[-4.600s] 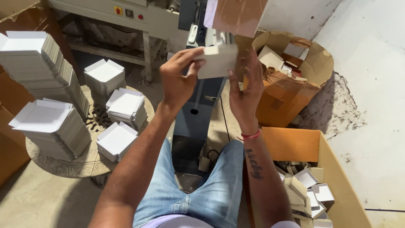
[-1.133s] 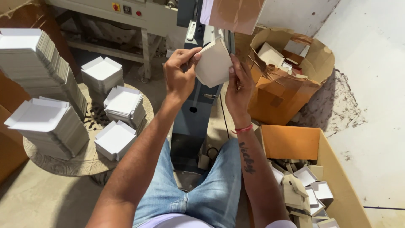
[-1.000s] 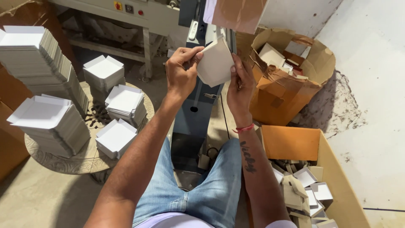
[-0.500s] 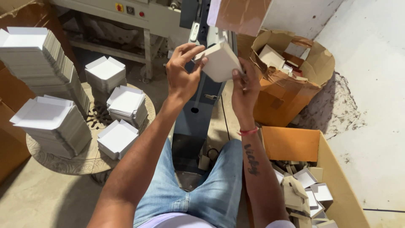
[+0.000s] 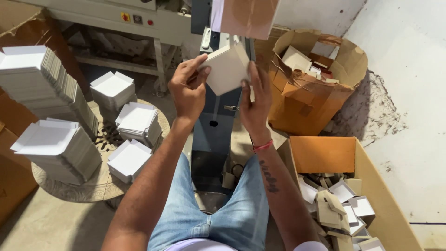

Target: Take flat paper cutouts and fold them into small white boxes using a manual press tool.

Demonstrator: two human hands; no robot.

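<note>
I hold a small white cardboard box (image 5: 228,68) in both hands, up against the blue-grey machine (image 5: 218,121) in front of me. My left hand (image 5: 187,88) pinches its left corner with thumb and fingers. My right hand (image 5: 254,100) presses its right side with the fingers spread along the edge. The box is tilted, one corner pointing down. A brown cardboard flap (image 5: 249,17) hangs just above it.
Stacks of flat white box blanks (image 5: 51,148) sit on a round table (image 5: 100,186) at my left. An open carton (image 5: 371,204) at my right holds several folded boxes. A torn brown carton (image 5: 316,83) stands behind it. A grey machine frame (image 5: 116,18) runs along the back.
The box has been turned in my hands and stays pressed at the machine; my left fingers have shifted from its top edge to its left corner. My right hand stays on its right side.
</note>
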